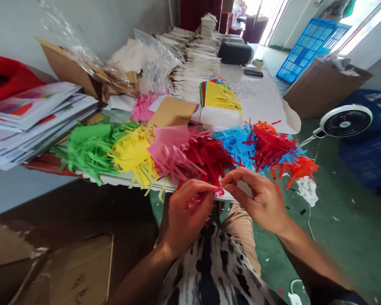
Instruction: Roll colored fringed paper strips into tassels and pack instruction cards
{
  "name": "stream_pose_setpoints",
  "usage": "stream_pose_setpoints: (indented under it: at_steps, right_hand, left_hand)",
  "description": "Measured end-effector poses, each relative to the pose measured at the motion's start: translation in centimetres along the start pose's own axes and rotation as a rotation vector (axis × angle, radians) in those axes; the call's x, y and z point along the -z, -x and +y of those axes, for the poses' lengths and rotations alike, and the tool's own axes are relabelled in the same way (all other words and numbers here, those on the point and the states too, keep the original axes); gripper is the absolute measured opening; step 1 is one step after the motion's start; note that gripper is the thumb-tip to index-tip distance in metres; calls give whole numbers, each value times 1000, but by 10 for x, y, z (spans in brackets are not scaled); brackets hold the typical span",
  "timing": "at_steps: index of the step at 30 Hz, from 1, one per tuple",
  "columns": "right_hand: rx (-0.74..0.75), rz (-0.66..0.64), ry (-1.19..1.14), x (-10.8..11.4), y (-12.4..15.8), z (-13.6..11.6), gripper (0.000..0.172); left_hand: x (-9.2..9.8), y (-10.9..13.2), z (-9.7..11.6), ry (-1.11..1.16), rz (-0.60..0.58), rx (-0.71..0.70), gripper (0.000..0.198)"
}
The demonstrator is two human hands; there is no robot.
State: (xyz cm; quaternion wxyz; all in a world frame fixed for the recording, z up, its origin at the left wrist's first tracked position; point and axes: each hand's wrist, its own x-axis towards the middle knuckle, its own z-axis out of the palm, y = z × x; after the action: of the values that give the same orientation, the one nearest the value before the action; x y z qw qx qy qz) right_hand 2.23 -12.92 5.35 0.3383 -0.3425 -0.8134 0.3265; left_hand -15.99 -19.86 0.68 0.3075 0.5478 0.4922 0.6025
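Note:
My left hand (190, 209) is closed on a piece of pink tissue paper (196, 202), which shows between its fingers and thumb. Close to its fingertips, my right hand (257, 197) pinches at the same spot; whatever lies between its finger and thumb is too small to name. Just beyond both hands, fringed paper lies along the table's near edge: green (90, 146), yellow (136, 152), pink (171, 148), dark red (206, 156), blue (236, 144) and red (271, 146). A little orange fringe (301, 169) hangs at the right end.
Behind the fringes are a clear plastic box (221, 117), a brown envelope (173, 112) and yellow fringed sheets (220, 95). White stacks (195, 63) rise farther back. Printed sheets (34, 123) lie left. A white fan (346, 122) and a blue crate (309, 48) stand right.

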Motion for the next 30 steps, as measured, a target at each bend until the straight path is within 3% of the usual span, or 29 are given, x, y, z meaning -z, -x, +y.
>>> stream_pose_setpoints:
  at_steps: [20,26,30]
  right_hand:
    - [-8,66,-7,-11,13,8,5]
    - [85,95,16,-14,16,9,9]
    - [43,93,10,-13,17,8,8]
  left_hand:
    - [-5,-4,-1,-49,6,-53,6]
    - [-5,-3,-2,-83,-3,-126,7]
    - [-7,-3,-2,-103,17,-172,10]
